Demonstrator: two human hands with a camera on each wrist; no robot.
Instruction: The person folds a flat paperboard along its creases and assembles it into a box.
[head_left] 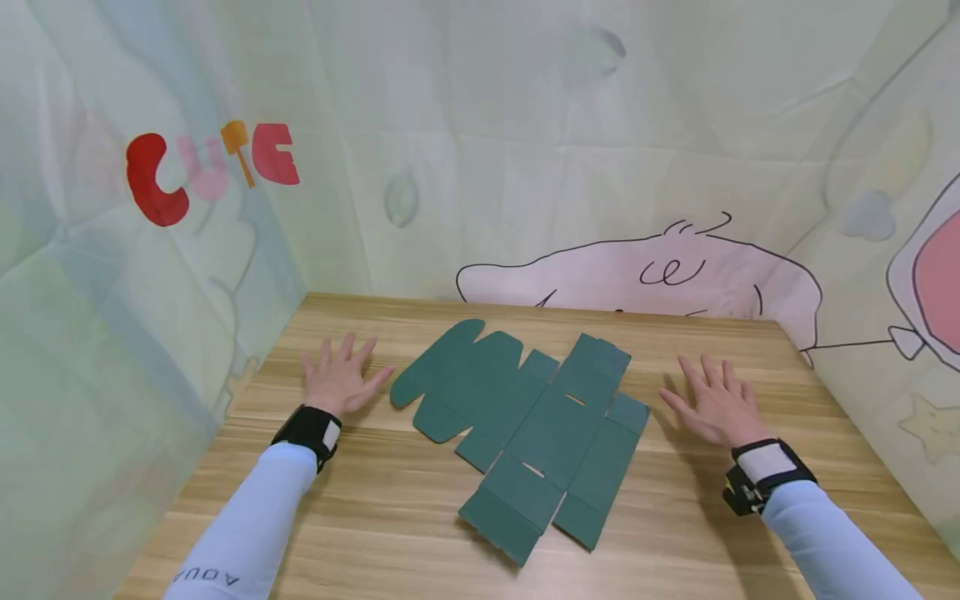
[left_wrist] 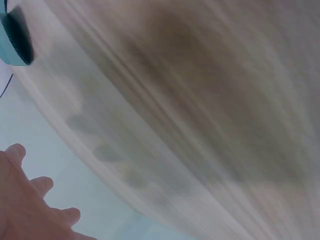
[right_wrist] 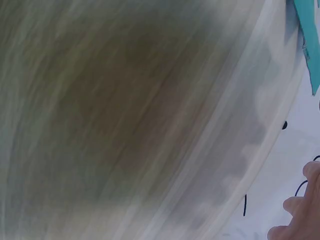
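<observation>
A dark green cardboard box blank (head_left: 558, 433), unfolded with flaps, creases and two small slots, lies across the middle of the wooden table. To its left, my left hand (head_left: 339, 382) is spread palm down with nothing in it, the thumb pointing toward the rounded flap. On the other side, my right hand (head_left: 720, 408) is likewise spread and holds nothing, thumb toward the blank. In the left wrist view the fingers (left_wrist: 42, 185) show at the lower left, apart from a corner of the cardboard (left_wrist: 15, 42). The right wrist view catches fingertips (right_wrist: 295, 205) at the lower right and a cardboard edge (right_wrist: 310, 45) above.
The wooden table (head_left: 360, 517) has light striped grain. Printed cloth curtains (head_left: 375, 108) hang along its back and both sides, with cartoon drawings and the letters CUTE. Black straps (head_left: 307, 433) circle both wrists over light blue sleeves.
</observation>
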